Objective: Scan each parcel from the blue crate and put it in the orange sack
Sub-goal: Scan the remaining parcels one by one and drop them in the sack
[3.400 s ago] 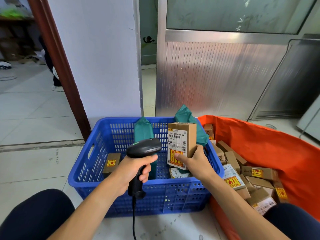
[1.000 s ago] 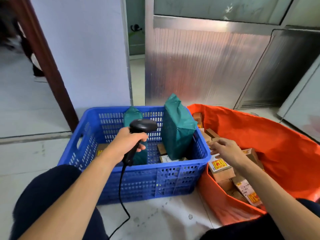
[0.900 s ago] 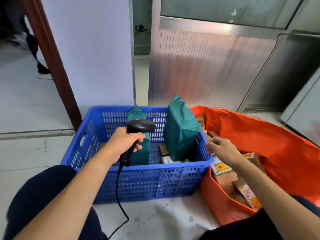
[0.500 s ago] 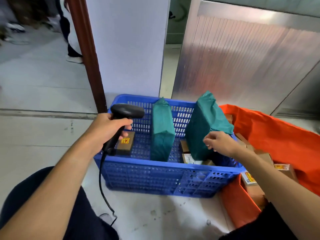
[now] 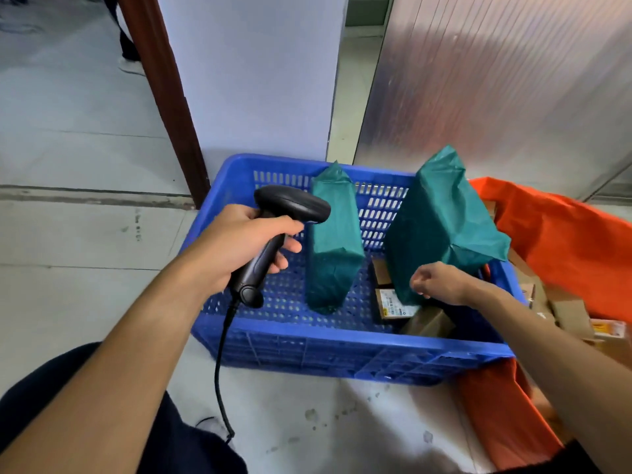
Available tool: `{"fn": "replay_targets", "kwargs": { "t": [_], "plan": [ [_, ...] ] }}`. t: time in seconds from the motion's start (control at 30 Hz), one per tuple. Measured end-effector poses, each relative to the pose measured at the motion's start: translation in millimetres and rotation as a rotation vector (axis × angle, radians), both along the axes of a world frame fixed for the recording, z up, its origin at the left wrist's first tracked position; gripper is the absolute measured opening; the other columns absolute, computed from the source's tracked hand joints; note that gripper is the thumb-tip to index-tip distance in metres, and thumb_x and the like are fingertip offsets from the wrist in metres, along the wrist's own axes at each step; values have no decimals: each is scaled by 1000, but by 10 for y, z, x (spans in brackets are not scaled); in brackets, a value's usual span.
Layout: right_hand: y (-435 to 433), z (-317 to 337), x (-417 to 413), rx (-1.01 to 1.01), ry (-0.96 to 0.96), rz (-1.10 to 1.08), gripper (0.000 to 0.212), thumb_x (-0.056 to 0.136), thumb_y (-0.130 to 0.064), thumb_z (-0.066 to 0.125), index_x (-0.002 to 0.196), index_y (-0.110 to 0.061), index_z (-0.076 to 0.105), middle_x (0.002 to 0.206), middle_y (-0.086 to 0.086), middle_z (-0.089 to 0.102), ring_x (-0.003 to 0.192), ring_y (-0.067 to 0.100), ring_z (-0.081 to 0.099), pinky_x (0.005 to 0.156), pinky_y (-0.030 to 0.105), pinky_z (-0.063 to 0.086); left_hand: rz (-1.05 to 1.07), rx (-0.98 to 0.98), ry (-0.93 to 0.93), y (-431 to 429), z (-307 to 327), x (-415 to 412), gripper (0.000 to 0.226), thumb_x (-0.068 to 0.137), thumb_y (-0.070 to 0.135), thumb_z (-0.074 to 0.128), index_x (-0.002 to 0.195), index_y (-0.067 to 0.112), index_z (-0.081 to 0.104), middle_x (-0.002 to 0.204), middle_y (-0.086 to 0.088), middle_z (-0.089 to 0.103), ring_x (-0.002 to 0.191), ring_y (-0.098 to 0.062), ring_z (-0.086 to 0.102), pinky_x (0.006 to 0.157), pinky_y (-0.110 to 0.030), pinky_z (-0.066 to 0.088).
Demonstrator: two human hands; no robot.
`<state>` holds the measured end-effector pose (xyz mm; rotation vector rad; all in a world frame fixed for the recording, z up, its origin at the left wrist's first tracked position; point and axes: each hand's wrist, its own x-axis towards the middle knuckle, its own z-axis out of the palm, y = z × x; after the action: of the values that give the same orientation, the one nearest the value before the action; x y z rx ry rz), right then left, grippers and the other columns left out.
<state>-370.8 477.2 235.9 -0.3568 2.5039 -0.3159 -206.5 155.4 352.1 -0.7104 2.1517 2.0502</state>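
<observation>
Nearest: scanner cable [image 5: 219,371] drops to the floor [image 5: 307,422] at 6 o'clock of the blue crate [image 5: 342,335].
Left hand [image 5: 236,249] clamped round the handle of the black scanner [image 5: 292,205], over the crate's 9 o'clock side, scanner head pointing toward 3.
Right hand [image 5: 441,283] inside the crate near 4 o'clock, fingers loosely curled at the lower edge of the right green parcel [image 5: 441,220]. Can't tell if it pinches the parcel or just sits against it.
Hands well apart.
Beside that hand, on the crate floor: a labelled small box [image 5: 391,302] and a plain brown box [image 5: 427,323].
Left green parcel [image 5: 333,241] stands upright mid-crate. The right one is tilted, one corner over the 3 o'clock rim.
Orange sack [image 5: 564,234] touches the crate at 3 o'clock, cardboard boxes [image 5: 574,318] inside.
Far side: brown door frame [image 5: 160,80] at 10 o'clock, white wall [image 5: 256,73] at 12, ribbed metal panel [image 5: 496,80] at 1.
</observation>
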Motion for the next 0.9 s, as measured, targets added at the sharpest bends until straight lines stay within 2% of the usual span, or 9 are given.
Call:
{"fn": "replay_targets", "kwargs": {
  "t": [0.07, 0.13, 0.3, 0.4, 0.5, 0.57, 0.73, 0.83, 0.9],
  "plan": [
    [34, -82, -22, 19, -27, 16, 17, 95, -14, 58, 87, -23, 70, 78, -14, 65, 79, 12, 62, 78, 26, 46, -37, 18, -28, 104, -32, -149, 18, 91, 17, 76, 99, 0, 74, 91, -18, 79, 56, -23, 64, 65, -35, 57],
    [47, -177, -47, 46, -63, 42, 17, 93, -11, 57, 93, -18, 73, 79, -13, 65, 84, 14, 62, 79, 27, 48, -80, 39, -59, 230, -69, -283, 20, 91, 17, 75, 101, -1, 73, 88, -17, 79, 54, -23, 66, 58, -32, 58],
    [76, -467, -105, 138, -156, 114, 21, 94, -17, 61, 111, -22, 73, 112, -1, 70, 106, 18, 64, 90, 27, 49, -185, 87, -122, 514, -191, -544, 21, 93, 17, 73, 101, -2, 72, 88, -18, 79, 54, -24, 67, 54, -29, 59],
    [98, -618, -139, 230, -163, 166, 26, 92, -20, 59, 114, -24, 72, 125, 2, 70, 114, 24, 64, 95, 31, 51, -227, 80, -157, 603, -303, -653, 23, 91, 18, 75, 104, -2, 73, 90, -18, 79, 59, -26, 68, 56, -31, 59],
    [128, -740, -137, 314, -164, 216, 37, 91, -21, 57, 127, -28, 66, 138, 5, 61, 123, 26, 59, 98, 31, 48, -245, 74, -188, 652, -392, -739, 24, 91, 19, 75, 104, -1, 73, 90, -18, 79, 63, -27, 70, 57, -31, 59],
    [152, -805, -142, 353, -166, 223, 45, 94, -24, 57, 139, -22, 57, 143, 8, 53, 129, 29, 55, 103, 31, 44, -258, 69, -203, 662, -432, -785, 23, 91, 20, 76, 102, 0, 74, 91, -18, 80, 64, -28, 70, 58, -31, 60],
    [230, -943, -206, 410, -166, 52, 57, 97, -37, 56, 145, -9, 42, 148, 16, 42, 137, 37, 48, 108, 38, 40, -254, 69, -222, 663, -479, -873, 24, 91, 20, 76, 103, -1, 74, 90, -17, 80, 63, -26, 70, 57, -30, 60],
    [263, -996, -259, 421, -159, -81, 70, 100, -41, 52, 153, -1, 29, 156, 22, 34, 143, 38, 40, 114, 38, 35, -252, 72, -224, 663, -494, -902, 25, 91, 20, 76, 104, -2, 74, 90, -17, 80, 64, -26, 71, 58, -30, 60],
    [260, -992, -284, 431, -153, -120, 70, 102, -40, 50, 155, 1, 28, 159, 22, 33, 146, 36, 38, 116, 36, 34, -253, 72, -225, 660, -503, -916, 26, 92, 21, 76, 104, -2, 74, 90, -17, 80, 64, -27, 71, 59, -31, 61]
  ]
}}
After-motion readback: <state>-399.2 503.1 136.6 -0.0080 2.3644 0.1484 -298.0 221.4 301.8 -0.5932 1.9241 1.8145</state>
